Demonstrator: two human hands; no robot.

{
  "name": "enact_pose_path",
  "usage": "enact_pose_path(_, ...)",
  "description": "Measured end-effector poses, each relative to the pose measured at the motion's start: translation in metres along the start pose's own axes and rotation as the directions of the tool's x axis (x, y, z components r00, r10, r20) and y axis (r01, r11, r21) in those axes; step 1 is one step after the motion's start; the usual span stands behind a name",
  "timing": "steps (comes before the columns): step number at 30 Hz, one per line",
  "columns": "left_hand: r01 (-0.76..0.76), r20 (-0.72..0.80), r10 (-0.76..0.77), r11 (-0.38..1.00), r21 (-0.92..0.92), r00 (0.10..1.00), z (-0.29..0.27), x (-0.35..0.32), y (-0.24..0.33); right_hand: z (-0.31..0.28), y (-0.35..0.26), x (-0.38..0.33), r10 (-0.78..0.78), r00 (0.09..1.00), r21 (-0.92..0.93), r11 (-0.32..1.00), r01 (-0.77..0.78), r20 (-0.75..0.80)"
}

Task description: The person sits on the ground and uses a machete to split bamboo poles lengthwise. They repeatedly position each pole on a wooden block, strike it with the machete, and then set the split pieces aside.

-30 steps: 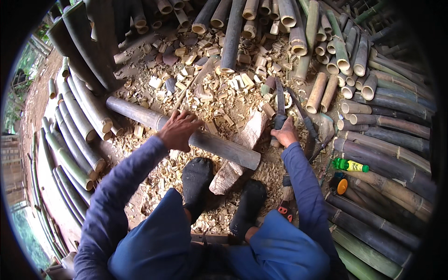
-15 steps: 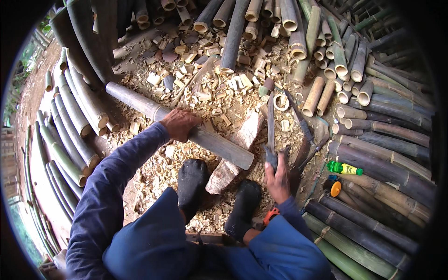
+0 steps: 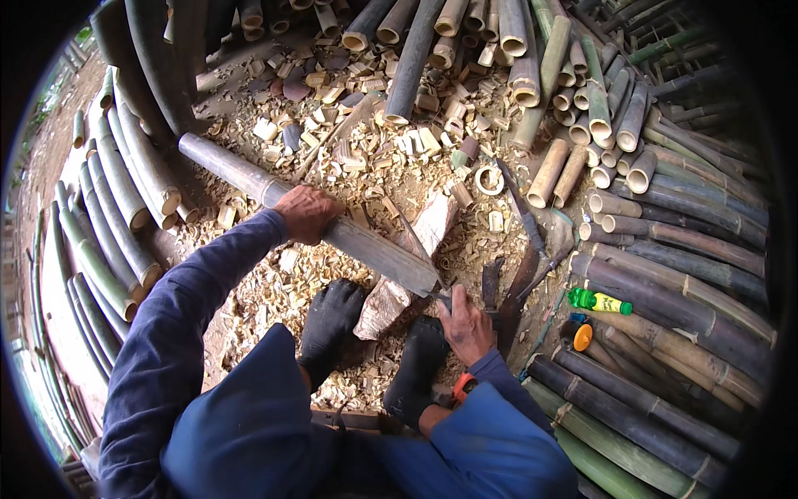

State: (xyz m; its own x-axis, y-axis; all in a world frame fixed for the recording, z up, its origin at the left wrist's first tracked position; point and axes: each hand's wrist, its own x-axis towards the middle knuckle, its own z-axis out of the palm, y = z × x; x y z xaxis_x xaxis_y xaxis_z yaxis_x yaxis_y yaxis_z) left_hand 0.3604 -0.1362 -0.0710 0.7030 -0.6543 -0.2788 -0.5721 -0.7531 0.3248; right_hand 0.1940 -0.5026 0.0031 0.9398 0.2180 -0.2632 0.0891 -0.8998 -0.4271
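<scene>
A grey-brown bamboo pole [image 3: 229, 170] lies slanted before me, its lower right end resting across a pale wooden block [image 3: 385, 308]. My left hand [image 3: 309, 214] is closed around the pole near its middle. In my right hand [image 3: 466, 327], just beyond that lower end, is the handle of a long narrow knife [image 3: 409, 227]. The blade points up and left, close against the pole's end; whether it cuts in, I cannot tell. My right fingers are wrapped round the handle and partly hide it. The pole's end looks trimmed at a slant.
Shavings and chips [image 3: 374, 183] cover the ground. Bamboo poles [image 3: 665, 270] are stacked at right, far back and left [image 3: 125, 200]. Near my right hand lie a dark blade [image 3: 491, 279] and another long tool [image 3: 524, 204]. A green-capped bottle [image 3: 600, 301] rests on the right-hand poles. My feet flank the block.
My right hand has moved left and down with the knife, swinging the blade from upright over to the pole's end. My left hand keeps its grip on the pole. The whole view has shifted slightly.
</scene>
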Motion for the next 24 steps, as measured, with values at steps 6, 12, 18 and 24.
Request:
enact_pose_path(6, 0.024, 0.029, -0.026, 0.999, 0.038, 0.999, 0.003, -0.005, -0.001, -0.054, -0.064, -0.005, -0.15, 0.926, 0.179, 0.958, 0.222, -0.347)
enact_pose_path(12, 0.034, 0.107, -0.05, 0.989, 0.143, 0.993, 0.002, 0.012, 0.001, 0.007, 0.009, 0.004, -0.078, 0.991, -0.165, 0.985, 0.059, -0.11)
enact_pose_path(18, 0.025, 0.041, -0.027, 0.998, 0.06, 0.999, 0.007, -0.004, -0.008, -0.054, -0.06, -0.006, -0.214, 0.921, 0.084, 0.964, 0.253, -0.325)
enact_pose_path(24, 0.054, 0.108, -0.064, 0.995, 0.088, 0.992, -0.02, 0.007, 0.005, -0.013, 0.011, 0.014, 0.069, 0.991, -0.229, 0.973, -0.041, 0.116)
